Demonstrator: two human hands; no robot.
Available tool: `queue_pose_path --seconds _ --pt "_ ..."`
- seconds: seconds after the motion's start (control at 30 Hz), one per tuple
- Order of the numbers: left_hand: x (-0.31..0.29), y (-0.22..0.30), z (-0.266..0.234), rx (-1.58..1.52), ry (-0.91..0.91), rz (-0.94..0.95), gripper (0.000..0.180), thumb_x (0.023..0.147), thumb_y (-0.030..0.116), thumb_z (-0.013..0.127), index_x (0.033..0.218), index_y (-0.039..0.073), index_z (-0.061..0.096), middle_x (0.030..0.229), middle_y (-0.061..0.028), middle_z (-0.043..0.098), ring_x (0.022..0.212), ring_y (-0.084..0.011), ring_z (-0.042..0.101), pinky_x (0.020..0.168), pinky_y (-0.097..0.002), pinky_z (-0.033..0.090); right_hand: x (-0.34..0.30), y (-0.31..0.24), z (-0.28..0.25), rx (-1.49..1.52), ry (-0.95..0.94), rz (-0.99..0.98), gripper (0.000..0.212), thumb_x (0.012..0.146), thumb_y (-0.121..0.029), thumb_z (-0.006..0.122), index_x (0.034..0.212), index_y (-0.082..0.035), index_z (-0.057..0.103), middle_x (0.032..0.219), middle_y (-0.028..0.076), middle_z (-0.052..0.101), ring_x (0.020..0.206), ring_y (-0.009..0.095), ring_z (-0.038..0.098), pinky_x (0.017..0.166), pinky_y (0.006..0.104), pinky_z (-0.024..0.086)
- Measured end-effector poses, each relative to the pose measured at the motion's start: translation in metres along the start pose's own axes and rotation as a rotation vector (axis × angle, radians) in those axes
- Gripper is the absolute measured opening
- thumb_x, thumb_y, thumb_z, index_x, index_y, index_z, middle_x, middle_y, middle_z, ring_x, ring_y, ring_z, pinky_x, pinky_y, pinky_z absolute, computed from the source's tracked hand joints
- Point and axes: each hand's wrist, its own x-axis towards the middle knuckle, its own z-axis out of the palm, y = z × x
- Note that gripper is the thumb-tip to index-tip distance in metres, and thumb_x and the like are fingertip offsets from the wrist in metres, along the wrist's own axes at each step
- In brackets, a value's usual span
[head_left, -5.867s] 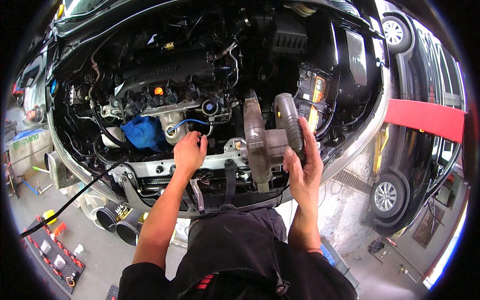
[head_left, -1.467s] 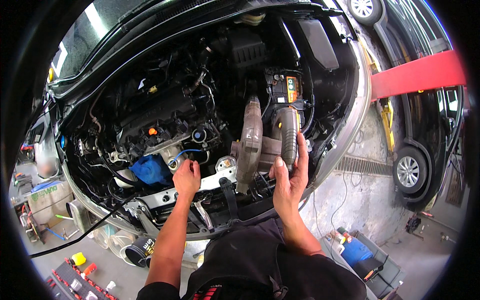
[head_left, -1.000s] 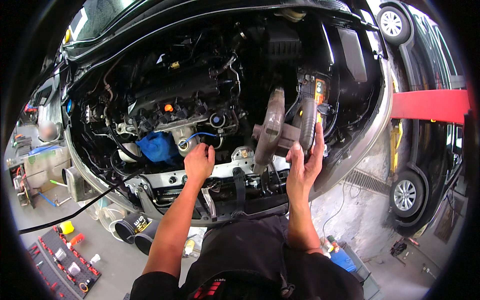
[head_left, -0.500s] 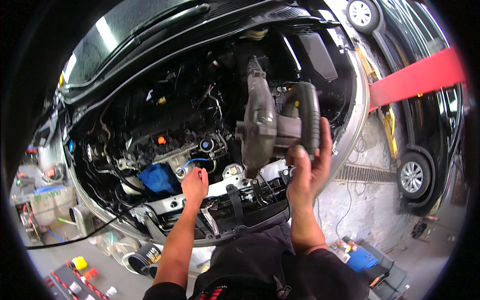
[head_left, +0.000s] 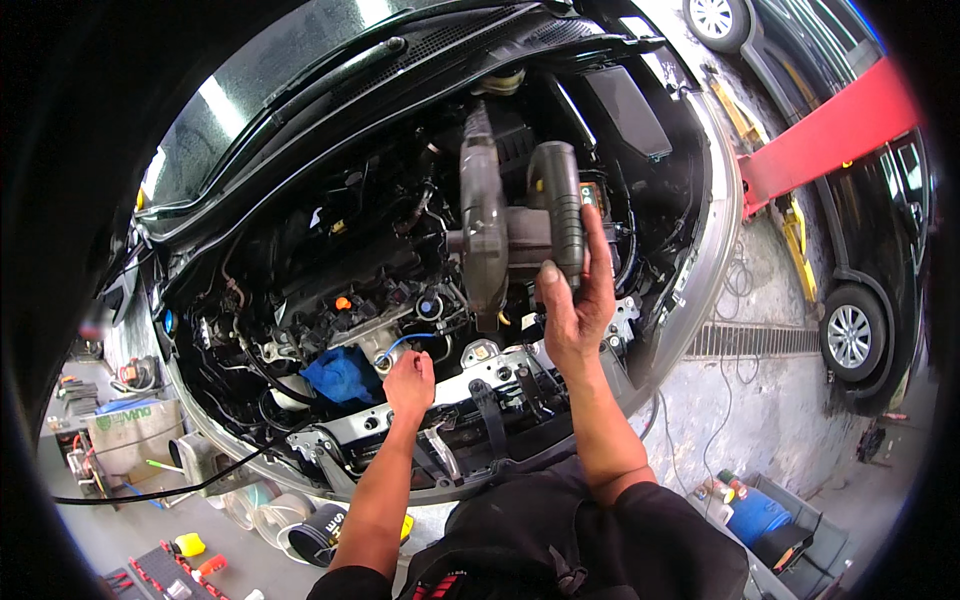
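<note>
My right hand (head_left: 578, 315) grips the ribbed handle of a dark grey handheld blower (head_left: 485, 225), fingers round one side and thumb on the other. Its tapered nozzle points away from me, and the body hangs over the engine bay (head_left: 360, 235). My left hand (head_left: 410, 385) is closed with its fingers curled, at the front of the engine beside a thin blue tube (head_left: 405, 342). Whatever those fingers hold, if anything, is hidden. Next to that hand, a blue cloth (head_left: 342, 375) lies bunched among the engine parts.
A silver front crossmember (head_left: 455, 375) runs between me and the engine. At the right, a red lift arm (head_left: 830, 135) reaches in near another dark car (head_left: 870, 240). A black hose (head_left: 170, 495) crosses at lower left, and a grey bin (head_left: 800, 535) stands at lower right.
My right hand has carried the blower a little to the left and farther away. My left hand stays closed by the blue tube, while the whole view has shifted slightly.
</note>
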Motion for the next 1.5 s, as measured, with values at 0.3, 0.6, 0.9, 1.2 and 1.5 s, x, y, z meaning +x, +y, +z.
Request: queue_pose_path --seconds 0.3,0.6,0.9,1.2,1.5 --pt "0.002 -0.004 0.0 0.005 -0.028 0.002 0.031 0.101 0.037 0.064 0.09 0.008 0.07 0.08 -0.0121 0.074 0.078 -0.0373 0.073 0.07 -0.0496 0.056 -0.005 0.024 0.046 0.08 -0.217 0.067 0.067 0.101 -0.001 0.061 0.163 0.004 0.036 0.153 0.014 0.053 0.132 0.017 0.054 0.112 0.0303 0.041" --pt "0.0 -0.007 -0.001 -0.034 -0.04 -0.018 0.03 0.101 0.036 0.064 0.092 0.008 0.071 0.082 -0.0115 0.074 0.078 -0.0365 0.072 0.071 -0.0492 0.056 -0.014 0.035 0.075 0.008 -0.261 0.032 0.068 0.103 -0.003 0.062 0.166 -0.003 0.035 0.101 -0.001 0.06 0.076 0.004 0.049 0.067 0.0191 0.042" --pt "0.0 -0.006 -0.002 -0.025 -0.021 0.004 0.031 0.102 0.037 0.064 0.092 0.008 0.07 0.079 -0.0113 0.073 0.077 -0.0369 0.071 0.071 -0.0493 0.055 -0.023 0.008 0.066 0.025 -0.058 0.023 0.072 0.103 0.003 0.059 0.166 0.007 0.023 0.157 0.02 0.048 0.133 0.02 0.055 0.112 0.0325 0.044" --pt "0.0 -0.003 -0.002 -0.002 -0.012 -0.01 0.032 0.102 0.037 0.064 0.087 0.009 0.068 0.079 -0.011 0.072 0.076 -0.0375 0.071 0.07 -0.0498 0.055 -0.021 -0.007 0.043 0.09 0.113 -0.025 0.073 0.103 0.004 0.058 0.166 0.006 0.022 0.16 0.02 0.046 0.139 0.023 0.053 0.119 0.0356 0.038" --pt "-0.002 -0.002 0.0 0.039 0.003 0.012 0.032 0.1 0.037 0.063 0.092 0.008 0.073 0.081 -0.0147 0.073 0.079 -0.0406 0.071 0.072 -0.0508 0.055 0.019 0.005 0.014 0.218 0.094 0.027 0.072 0.103 0.001 0.06 0.168 -0.004 0.027 0.128 0.005 0.062 0.084 0.005 0.053 0.072 0.0197 0.045"
